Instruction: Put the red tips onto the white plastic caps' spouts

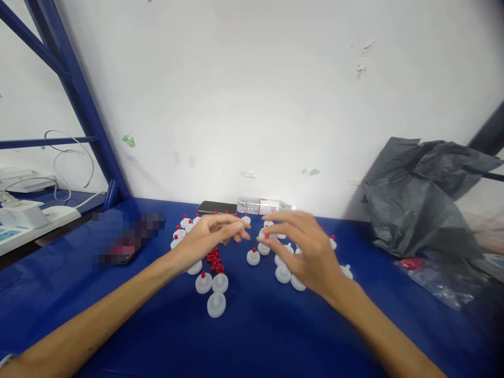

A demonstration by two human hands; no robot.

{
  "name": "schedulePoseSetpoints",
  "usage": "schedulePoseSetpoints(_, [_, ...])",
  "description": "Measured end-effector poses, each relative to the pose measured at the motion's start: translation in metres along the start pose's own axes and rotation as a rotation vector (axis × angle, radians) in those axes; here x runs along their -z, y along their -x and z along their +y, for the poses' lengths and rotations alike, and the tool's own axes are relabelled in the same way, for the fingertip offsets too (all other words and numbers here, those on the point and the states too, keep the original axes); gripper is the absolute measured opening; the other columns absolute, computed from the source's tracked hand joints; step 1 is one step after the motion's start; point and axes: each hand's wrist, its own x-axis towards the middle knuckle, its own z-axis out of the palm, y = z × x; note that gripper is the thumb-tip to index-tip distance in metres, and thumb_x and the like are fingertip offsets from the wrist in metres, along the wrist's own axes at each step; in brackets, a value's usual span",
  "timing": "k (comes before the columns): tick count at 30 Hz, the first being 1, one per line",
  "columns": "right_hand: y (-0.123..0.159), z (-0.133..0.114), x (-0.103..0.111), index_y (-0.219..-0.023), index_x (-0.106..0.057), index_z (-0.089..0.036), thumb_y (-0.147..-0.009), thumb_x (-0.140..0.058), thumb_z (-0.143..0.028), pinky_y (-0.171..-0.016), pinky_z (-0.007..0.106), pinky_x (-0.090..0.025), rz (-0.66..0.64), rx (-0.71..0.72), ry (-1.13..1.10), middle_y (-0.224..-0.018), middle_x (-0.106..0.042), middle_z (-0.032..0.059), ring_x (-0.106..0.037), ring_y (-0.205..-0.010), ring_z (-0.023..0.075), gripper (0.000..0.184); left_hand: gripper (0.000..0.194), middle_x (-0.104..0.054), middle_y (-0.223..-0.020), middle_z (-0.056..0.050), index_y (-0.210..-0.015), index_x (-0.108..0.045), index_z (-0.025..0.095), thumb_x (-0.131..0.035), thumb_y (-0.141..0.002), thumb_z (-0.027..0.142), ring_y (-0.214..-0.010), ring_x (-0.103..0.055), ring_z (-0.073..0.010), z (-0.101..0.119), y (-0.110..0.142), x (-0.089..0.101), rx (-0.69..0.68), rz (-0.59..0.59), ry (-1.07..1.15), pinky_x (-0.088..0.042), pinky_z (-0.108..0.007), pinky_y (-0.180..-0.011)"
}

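My left hand (216, 232) hovers over the blue table with its fingers loosely stretched. Nothing shows in it. Below it is a pile of small red caps (214, 260). My right hand (309, 249) is raised, its fingers spread and its thumb apart. A red-capped white disc (263, 249) is just beyond its fingertips; touching cannot be made out. Between the hands stands another red-capped white disc (253, 257). Uncapped white discs (282, 273) lie partly hidden under my right hand. Nearer me are a red-capped disc (203, 283) and an uncapped one (216, 305).
Several red-capped discs (180, 233) stand at the back left. Behind them lie a phone (216, 208) and a plastic bottle (260, 205) by the wall. A dark, partly blurred item (134, 239) lies left. A grey plastic bag (421, 199) and clear bag (441, 281) are right.
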Motion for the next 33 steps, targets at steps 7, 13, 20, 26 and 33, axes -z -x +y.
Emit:
schedulePoseSetpoints(7, [0.014,0.069,0.012,-0.111,-0.092,-0.029,-0.118,-0.081,-0.037,-0.106,0.053,-0.062,-0.301,-0.429,0.257,-0.100,-0.093,0.0051,-0.086,-0.099,0.0323,0.015,0.029,-0.098,-0.106,-0.009,-0.109,-0.101,0.026,-0.072,-0.116,0.028,-0.107,-0.081,-0.0323,-0.003,-0.006,0.037,-0.099,0.082,-0.859,-0.060,-0.042,-0.097])
schedulePoseSetpoints(13, [0.020,0.082,0.007,-0.108,-0.093,-0.028,-0.114,-0.077,-0.033,-0.104,0.051,-0.059,-0.451,-0.552,0.279,-0.101,-0.097,0.0052,-0.088,-0.102,0.0341,0.018,0.023,-0.099,-0.113,-0.010,-0.106,-0.098,0.026,-0.078,-0.116,0.019,-0.119,-0.084,-0.0362,-0.017,-0.006,0.036,0.025,-0.096,-1.010,-0.058,-0.043,-0.097])
schedulePoseSetpoints(20, [0.018,0.075,0.009,-0.105,-0.095,-0.028,-0.113,-0.074,-0.028,-0.105,0.046,-0.061,-0.601,-0.599,0.249,-0.099,-0.098,0.0037,-0.091,-0.101,0.0306,0.023,0.021,-0.092,-0.093,-0.007,-0.093,-0.092,0.026,-0.086,-0.111,0.018,-0.106,-0.081,-0.0337,-0.039,-0.007,0.035,0.053,-0.100,-1.047,-0.045,-0.038,-0.084])
schedulePoseSetpoints(26, [0.016,0.070,0.007,-0.113,-0.096,-0.029,-0.123,-0.068,-0.042,-0.117,0.054,-0.063,-0.644,-0.600,0.232,-0.110,-0.099,0.0070,-0.090,-0.117,0.0351,0.033,0.022,-0.090,-0.085,-0.005,-0.086,-0.092,0.027,-0.088,-0.105,0.018,-0.094,-0.078,-0.0306,-0.053,-0.006,0.038,0.054,-0.148,-1.031,-0.042,-0.037,-0.081])
schedulePoseSetpoints(33, [0.022,0.065,-0.002,-0.143,-0.095,-0.031,-0.134,-0.040,-0.051,-0.141,0.064,-0.059,-0.661,-0.555,0.177,-0.154,-0.096,0.0115,-0.081,-0.157,0.0387,0.060,0.028,-0.085,-0.079,-0.002,-0.081,-0.090,0.028,-0.083,-0.100,0.009,-0.083,-0.073,-0.0273,-0.060,-0.008,0.036,0.046,-0.206,-0.993,-0.042,-0.037,-0.080])
